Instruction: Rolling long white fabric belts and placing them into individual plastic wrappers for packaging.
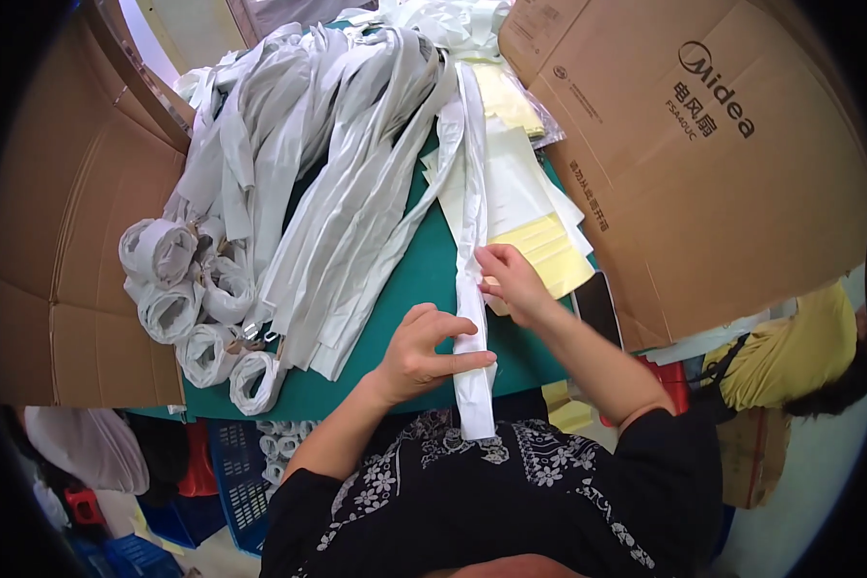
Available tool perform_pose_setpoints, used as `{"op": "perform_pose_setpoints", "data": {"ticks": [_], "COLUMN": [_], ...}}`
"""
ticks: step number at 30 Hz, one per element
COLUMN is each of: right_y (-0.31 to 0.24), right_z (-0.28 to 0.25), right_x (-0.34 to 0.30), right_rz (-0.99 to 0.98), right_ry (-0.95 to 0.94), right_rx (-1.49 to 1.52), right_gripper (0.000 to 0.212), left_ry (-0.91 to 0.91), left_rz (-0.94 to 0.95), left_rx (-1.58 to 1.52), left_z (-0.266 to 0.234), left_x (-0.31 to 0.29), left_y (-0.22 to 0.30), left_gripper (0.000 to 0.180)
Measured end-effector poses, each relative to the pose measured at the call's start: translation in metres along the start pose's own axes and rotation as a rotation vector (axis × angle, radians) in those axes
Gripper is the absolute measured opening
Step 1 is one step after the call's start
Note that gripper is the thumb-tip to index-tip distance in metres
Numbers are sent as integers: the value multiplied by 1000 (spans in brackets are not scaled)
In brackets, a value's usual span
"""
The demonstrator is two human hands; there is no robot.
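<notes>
A long, narrow white wrapped strip (473, 202) runs from the far pile down toward my chest, its near end hanging over the table's front edge. My left hand (424, 354) grips it near that end, with the thumb laid across its top and the index finger at its left side. Farther up, my right hand (515, 284) pinches the strip's right edge, fingers closed. What the wrapping covers is hidden. Left of it, many similar white strips (356, 212) lie in a heap on the green table (424, 265).
White rolled coils (159, 252) sit at the table's left front. Yellow and white paper sheets (539, 246) lie under my right hand. Large cardboard panels (703, 183) stand at both sides. A blue crate (236, 472) is below the front edge; a person in yellow (790, 356) is at right.
</notes>
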State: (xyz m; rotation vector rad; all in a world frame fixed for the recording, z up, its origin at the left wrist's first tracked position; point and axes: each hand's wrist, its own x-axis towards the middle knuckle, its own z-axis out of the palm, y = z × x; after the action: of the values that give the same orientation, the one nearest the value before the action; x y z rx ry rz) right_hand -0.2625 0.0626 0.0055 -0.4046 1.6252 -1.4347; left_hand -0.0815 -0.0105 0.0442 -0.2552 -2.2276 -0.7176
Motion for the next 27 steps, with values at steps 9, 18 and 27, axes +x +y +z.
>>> {"op": "perform_pose_setpoints", "data": {"ticks": [9, 18, 27], "right_y": [10, -17, 21], "right_z": [14, 5, 9], "right_x": [0, 15, -27], "right_rz": [109, 39, 270], "right_ry": [-295, -260, -429], "right_rx": [152, 708, 681], "right_gripper": [25, 27, 28], "left_ry": [-248, -187, 82], "left_rz": [306, 176, -157], "left_rx": [361, 289, 149], "left_z": [-3, 3, 23], "left_x": [-6, -21, -58], "left_y": [22, 31, 42], "left_gripper": [28, 25, 29]}}
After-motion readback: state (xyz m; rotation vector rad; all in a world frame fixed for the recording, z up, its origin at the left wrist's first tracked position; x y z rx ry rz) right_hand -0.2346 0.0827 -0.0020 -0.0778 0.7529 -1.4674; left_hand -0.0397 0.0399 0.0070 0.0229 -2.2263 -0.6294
